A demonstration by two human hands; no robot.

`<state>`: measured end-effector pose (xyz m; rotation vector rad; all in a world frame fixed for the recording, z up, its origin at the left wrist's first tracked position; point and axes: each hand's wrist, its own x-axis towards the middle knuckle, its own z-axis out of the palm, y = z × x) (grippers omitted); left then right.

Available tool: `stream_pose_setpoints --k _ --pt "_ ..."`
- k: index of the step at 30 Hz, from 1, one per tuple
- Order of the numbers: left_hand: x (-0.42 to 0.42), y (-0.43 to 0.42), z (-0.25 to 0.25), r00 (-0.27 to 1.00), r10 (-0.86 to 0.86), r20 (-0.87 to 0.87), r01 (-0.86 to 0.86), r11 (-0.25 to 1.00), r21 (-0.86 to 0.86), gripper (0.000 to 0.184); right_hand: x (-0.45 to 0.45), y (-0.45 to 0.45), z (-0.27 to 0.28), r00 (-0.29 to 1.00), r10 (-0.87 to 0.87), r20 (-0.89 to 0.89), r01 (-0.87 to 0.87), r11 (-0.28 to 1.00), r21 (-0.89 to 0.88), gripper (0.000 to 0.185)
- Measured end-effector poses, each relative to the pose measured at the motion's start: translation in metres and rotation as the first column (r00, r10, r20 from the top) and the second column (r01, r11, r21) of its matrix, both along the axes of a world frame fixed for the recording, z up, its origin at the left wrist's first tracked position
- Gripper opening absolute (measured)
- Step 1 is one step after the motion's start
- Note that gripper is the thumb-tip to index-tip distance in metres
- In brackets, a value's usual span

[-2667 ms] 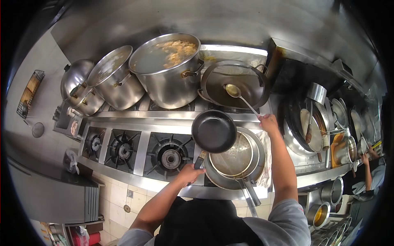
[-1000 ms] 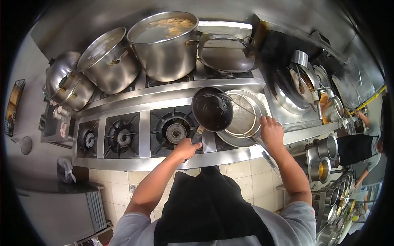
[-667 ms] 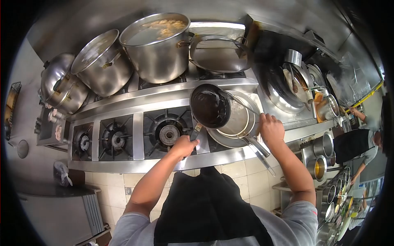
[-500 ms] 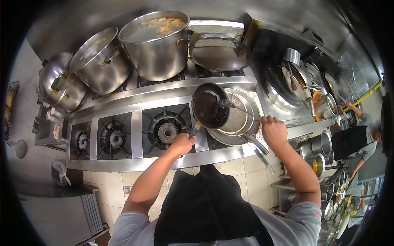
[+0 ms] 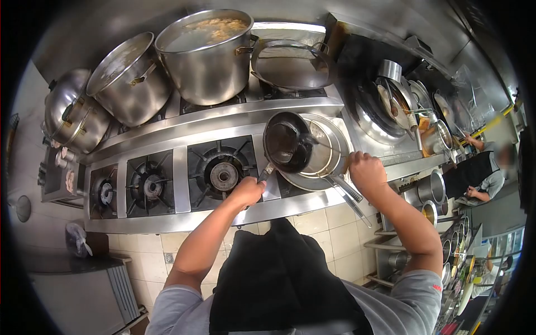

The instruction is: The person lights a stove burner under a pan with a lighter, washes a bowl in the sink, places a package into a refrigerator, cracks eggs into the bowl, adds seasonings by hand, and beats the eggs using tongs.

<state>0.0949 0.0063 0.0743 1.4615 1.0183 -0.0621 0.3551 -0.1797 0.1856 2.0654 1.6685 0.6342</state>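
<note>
My left hand [image 5: 249, 191] is closed round the handle of a dark frying pan [image 5: 277, 137], which is tilted and has dark, shiny liquid inside. My right hand [image 5: 367, 172] grips the thin handle of a ladle [image 5: 328, 147]; its head lies at the right side of the frying pan, its exact shape hard to make out. Partly beneath the frying pan sits a round metal strainer [image 5: 320, 126] nested in a wider pan [image 5: 343, 139] on the stove. Their handles [image 5: 349, 190] point toward me, just below my right hand.
Large stockpots [image 5: 206, 67] and a shallow lidded pan [image 5: 291, 66] stand along the raised back row. Bare burners [image 5: 223, 176] lie to the left. On the right is a wok station [image 5: 385, 114], with a co-worker [image 5: 474, 173] beyond it.
The frying pan tilts a little differently and the ladle has shifted slightly within it. My right hand is slightly lower and further left. The co-worker's arms have moved.
</note>
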Motion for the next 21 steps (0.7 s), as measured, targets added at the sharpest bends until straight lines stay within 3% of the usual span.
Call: stream_pose_setpoints --k 7,11,13,14,18,20,21 --pt "0.003 0.002 -0.015 0.999 -0.035 0.012 0.035 0.999 0.014 0.031 0.001 -0.002 0.007 1.0 -0.025 -0.012 0.025 0.998 -0.055 0.013" --pt "0.002 0.006 -0.021 0.998 -0.049 0.036 0.047 0.998 0.045 0.03 0.006 -0.013 0.014 0.98 -0.137 -0.143 0.127 0.989 -0.081 0.011" --pt "0.0 0.009 -0.023 0.995 0.004 0.098 0.011 0.989 -0.146 0.029 0.01 -0.02 0.013 0.981 -0.122 -0.15 0.122 0.992 -0.014 0.011" --pt "0.0 0.009 -0.023 0.995 0.004 0.098 0.011 0.989 -0.147 0.029 0.01 -0.022 0.012 0.982 -0.104 -0.157 0.114 0.992 0.054 0.011" --pt "-0.003 0.005 -0.032 0.985 0.035 0.172 0.025 0.942 -0.336 0.031 0.001 -0.031 0.014 0.969 -0.173 -0.178 0.179 0.984 0.021 0.01" --pt "-0.003 0.001 -0.041 0.983 0.032 0.179 0.041 0.92 -0.39 0.032 -0.008 -0.034 0.034 0.923 -0.259 -0.286 0.254 0.966 -0.054 0.012" --pt "-0.004 -0.001 -0.046 0.973 0.04 0.228 0.081 0.864 -0.496 0.032 -0.011 -0.037 0.042 0.92 -0.267 -0.288 0.262 0.963 -0.058 0.012"
